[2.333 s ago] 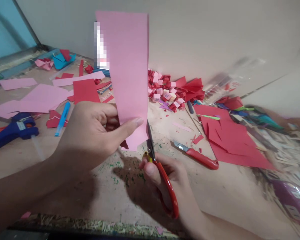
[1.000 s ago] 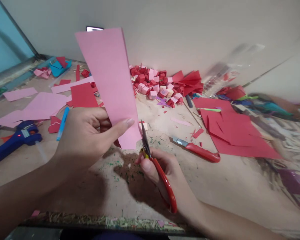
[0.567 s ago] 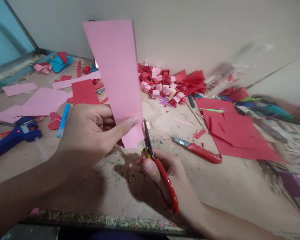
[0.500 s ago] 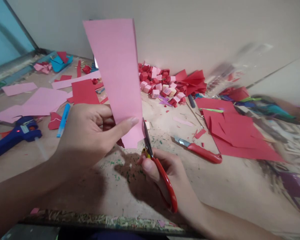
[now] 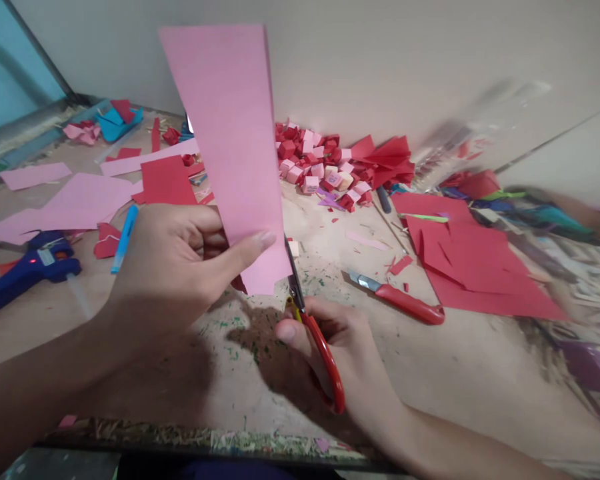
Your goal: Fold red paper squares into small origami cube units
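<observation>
My left hand [image 5: 175,267] pinches a tall strip of pink paper [image 5: 230,133] near its lower end, thumb in front, and holds it upright above the table. My right hand [image 5: 340,353] grips red-handled scissors [image 5: 315,340]. Their blades point up and meet the paper's lower right edge, just right of my left thumb.
A red-handled utility knife [image 5: 395,297] lies right of the scissors. Red paper sheets [image 5: 470,260] cover the right side, and a pile of small red and pink folded pieces [image 5: 325,167] sits by the wall. At left lie pink sheets [image 5: 75,203], a blue pen [image 5: 124,238] and a blue glue gun [image 5: 27,267].
The pink strip tilted left, then came back more upright. The scissors stay at its lower right edge, with the blades slightly further up along the paper.
</observation>
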The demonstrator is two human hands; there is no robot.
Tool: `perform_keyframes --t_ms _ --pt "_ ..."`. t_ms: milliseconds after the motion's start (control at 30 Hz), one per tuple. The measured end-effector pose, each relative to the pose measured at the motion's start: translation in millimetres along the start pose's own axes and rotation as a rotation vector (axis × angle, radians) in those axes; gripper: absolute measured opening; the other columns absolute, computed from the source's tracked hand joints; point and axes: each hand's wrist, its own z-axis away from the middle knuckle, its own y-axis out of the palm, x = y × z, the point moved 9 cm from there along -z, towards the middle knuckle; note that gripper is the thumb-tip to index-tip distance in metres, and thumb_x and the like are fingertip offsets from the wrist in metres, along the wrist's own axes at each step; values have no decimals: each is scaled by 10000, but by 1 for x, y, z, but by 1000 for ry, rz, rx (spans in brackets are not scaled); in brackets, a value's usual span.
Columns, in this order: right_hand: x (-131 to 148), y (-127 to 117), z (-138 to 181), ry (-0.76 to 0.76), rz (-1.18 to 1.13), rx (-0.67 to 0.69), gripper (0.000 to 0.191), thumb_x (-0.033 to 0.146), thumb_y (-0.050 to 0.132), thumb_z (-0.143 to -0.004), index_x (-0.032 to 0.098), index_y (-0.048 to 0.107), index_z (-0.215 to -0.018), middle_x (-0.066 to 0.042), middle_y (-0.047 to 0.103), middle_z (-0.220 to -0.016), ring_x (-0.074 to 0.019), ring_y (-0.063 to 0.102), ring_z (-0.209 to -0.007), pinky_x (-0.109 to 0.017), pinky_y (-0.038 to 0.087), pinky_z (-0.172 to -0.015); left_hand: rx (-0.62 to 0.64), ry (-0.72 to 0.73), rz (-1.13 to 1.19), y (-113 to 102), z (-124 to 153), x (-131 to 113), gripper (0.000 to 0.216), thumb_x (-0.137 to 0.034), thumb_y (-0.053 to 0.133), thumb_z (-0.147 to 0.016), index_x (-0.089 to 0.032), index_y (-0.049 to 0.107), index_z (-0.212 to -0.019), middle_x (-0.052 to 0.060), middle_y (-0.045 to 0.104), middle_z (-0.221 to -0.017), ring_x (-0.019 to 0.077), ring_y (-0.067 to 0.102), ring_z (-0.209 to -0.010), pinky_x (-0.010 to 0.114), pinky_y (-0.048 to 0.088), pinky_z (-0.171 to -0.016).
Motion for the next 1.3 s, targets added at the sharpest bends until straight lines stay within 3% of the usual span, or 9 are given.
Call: perform_keyframes --t_ms 167,267,400,567,800,1033,1133,1300 --pt "-1 3 -1 17 -56 58 352 217 892 -824 167 570 -693 70 456 -517 -47 346 -448 -168 339 -437 7 23 22 2 -2 -1 271 -141 803 -814 -152 730 -553 -60 599 -453 34 486 -401 64 301 -340" --pt "-4 0 -1 23 -42 76 316 274 899 -828 176 602 -782 64 479 -552 -60 388 -457 -176 344 -432 -14 91 52 1 -2 -4 217 -175 818 -819 -173 781 -605 -59 636 -481 44 541 -413 55 327 -341" --pt "-9 -3 -2 36 8 104 318 365 872 -858 173 620 -834 38 505 -609 -81 441 -502 -197 372 -464 -9 111 23 2 -3 -3 273 -173 810 -830 -171 747 -565 -65 634 -472 34 541 -397 38 329 -345" --pt "-13 -2 -3 54 -24 115 328 289 890 -821 182 581 -803 54 457 -585 -80 411 -491 -209 359 -465 -29 141 -18 0 -2 -3 300 -250 831 -839 -168 733 -568 -57 618 -469 26 500 -398 40 309 -343" --pt "-21 -6 -1 75 -21 96 352 376 882 -823 186 585 -822 37 474 -606 -94 407 -497 -233 353 -460 -16 132 -36 -1 1 -2 317 -232 820 -852 -164 710 -562 -62 619 -474 27 519 -411 42 326 -363" --pt "-6 1 -3 47 -28 37 340 187 880 -809 164 565 -685 59 453 -530 -55 346 -470 -177 326 -446 20 72 -73 1 -2 -1 311 -258 791 -858 -180 707 -568 -33 569 -458 76 495 -403 133 302 -313" --pt "-2 3 -3 48 -30 33 354 125 882 -786 161 560 -644 72 444 -507 -48 330 -454 -168 346 -438 3 65 -65 1 -3 -2 369 -241 796 -840 -160 651 -511 -40 509 -430 53 437 -392 110 259 -314" --pt "1 3 -4 48 -7 33 395 130 891 -784 156 541 -603 69 455 -495 -40 336 -444 -152 344 -430 -1 82 -38 1 -4 -4 317 -209 808 -829 -150 704 -535 -50 557 -447 30 447 -417 50 284 -342"
